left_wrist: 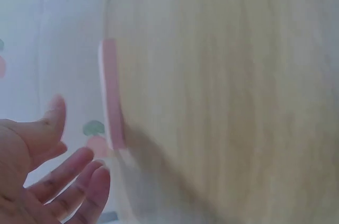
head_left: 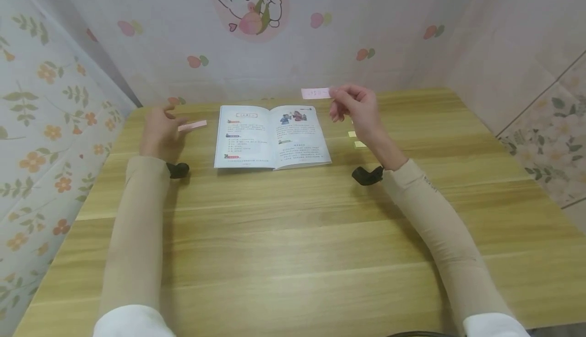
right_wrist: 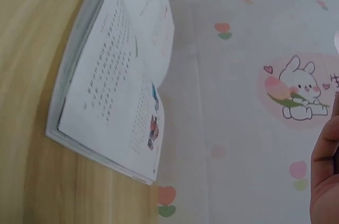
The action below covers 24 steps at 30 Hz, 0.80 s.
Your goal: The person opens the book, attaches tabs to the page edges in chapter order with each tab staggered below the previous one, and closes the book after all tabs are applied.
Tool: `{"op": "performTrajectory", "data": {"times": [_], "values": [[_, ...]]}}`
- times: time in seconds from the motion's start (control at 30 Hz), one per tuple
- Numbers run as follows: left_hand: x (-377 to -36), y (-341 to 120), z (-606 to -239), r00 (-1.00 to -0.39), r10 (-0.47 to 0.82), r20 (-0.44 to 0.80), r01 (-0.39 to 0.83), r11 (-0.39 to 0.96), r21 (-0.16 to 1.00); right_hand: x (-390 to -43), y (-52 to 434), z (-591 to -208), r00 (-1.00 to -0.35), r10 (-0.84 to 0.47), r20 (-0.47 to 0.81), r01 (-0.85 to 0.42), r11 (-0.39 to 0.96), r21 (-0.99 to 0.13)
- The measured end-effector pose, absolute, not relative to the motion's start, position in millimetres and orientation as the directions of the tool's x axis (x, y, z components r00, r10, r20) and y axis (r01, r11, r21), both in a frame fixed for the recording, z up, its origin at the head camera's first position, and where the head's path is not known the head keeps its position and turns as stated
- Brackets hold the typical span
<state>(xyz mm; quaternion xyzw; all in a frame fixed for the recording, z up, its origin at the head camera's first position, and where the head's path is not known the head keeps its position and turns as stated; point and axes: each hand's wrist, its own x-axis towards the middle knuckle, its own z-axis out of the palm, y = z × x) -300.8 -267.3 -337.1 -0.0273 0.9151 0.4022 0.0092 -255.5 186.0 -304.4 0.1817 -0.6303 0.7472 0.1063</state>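
Observation:
My right hand (head_left: 361,113) is raised past the book's far right corner and pinches a small pink sticky note (head_left: 316,93) with handwriting on it. An open book (head_left: 273,146) lies on the table, its pages printed with text and small coloured pictures. To its left sits a pink sticky-note pad (head_left: 193,125), seen edge-on as a thin block in the left wrist view. My left hand (head_left: 157,131) is beside that pad, thumb and fingers spread and relaxed, with a gap to the pad (left_wrist: 110,94) in the left wrist view.
Yellow sticky notes (head_left: 359,144) lie right of the book, partly behind my right hand. The wooden table (head_left: 284,235) backs onto a patterned curtain (head_left: 311,47). A black strap end (head_left: 178,170) hangs at my left wrist, another black piece (head_left: 366,175) at my right.

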Motion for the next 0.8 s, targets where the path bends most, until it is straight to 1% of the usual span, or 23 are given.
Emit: {"op": "performTrajectory", "data": {"times": [0.1,0.27,0.53,0.6,0.8], "values": [[-306,-262,-332,-0.998,-0.063,0.024,-0.023,0.653,0.757,-260,187,-299,-0.908,-0.069,0.412,-0.394,-0.189,-0.899],[-315,-248,-316,-0.994,-0.069,0.085,0.020,0.647,0.762,-268,191,-291,-0.915,-0.084,0.396,-0.374,-0.195,-0.907],[-318,-213,-296,-0.978,-0.034,0.203,0.127,0.677,0.725,-282,196,-291,-0.937,-0.098,0.334,-0.320,-0.138,-0.937],[-317,-204,-292,-0.974,-0.025,0.223,0.144,0.692,0.707,-286,197,-292,-0.943,-0.095,0.319,-0.306,-0.125,-0.944],[-313,-175,-278,-0.974,0.022,0.226,0.174,0.710,0.683,-299,201,-295,-0.948,-0.105,0.300,-0.296,-0.059,-0.953]]}}
